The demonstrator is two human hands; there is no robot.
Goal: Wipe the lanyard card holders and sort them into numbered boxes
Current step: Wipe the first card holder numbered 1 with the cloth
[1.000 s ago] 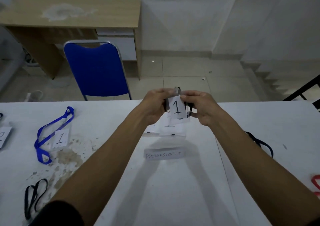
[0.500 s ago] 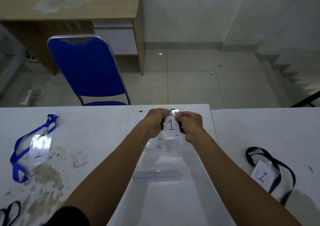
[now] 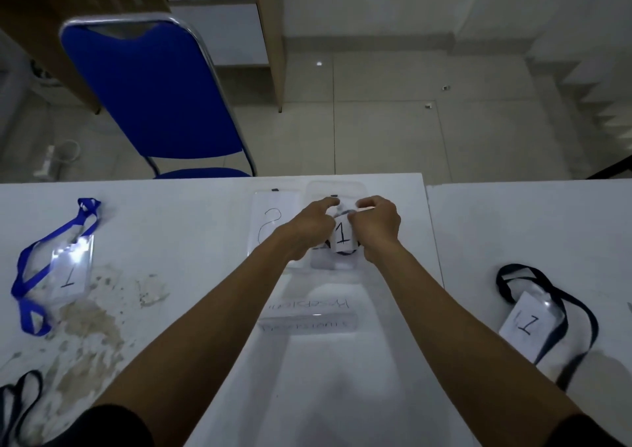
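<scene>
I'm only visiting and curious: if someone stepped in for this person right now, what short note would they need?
Left hand and right hand both pinch a card holder marked 1 over the right clear box; the clear box marked 2 sits left of it. Not yet released. Still on the table: blue-lanyard holder marked 1 at left, black-lanyard holder marked 1 at right, and a black lanyard at near left.

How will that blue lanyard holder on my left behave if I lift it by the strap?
The blue lanyard holder is probably light. Its strap lies in loose loops, so it's likely floppy and the sleeve would dangle. The sleeve glares under the light, so it may be slick.
</scene>
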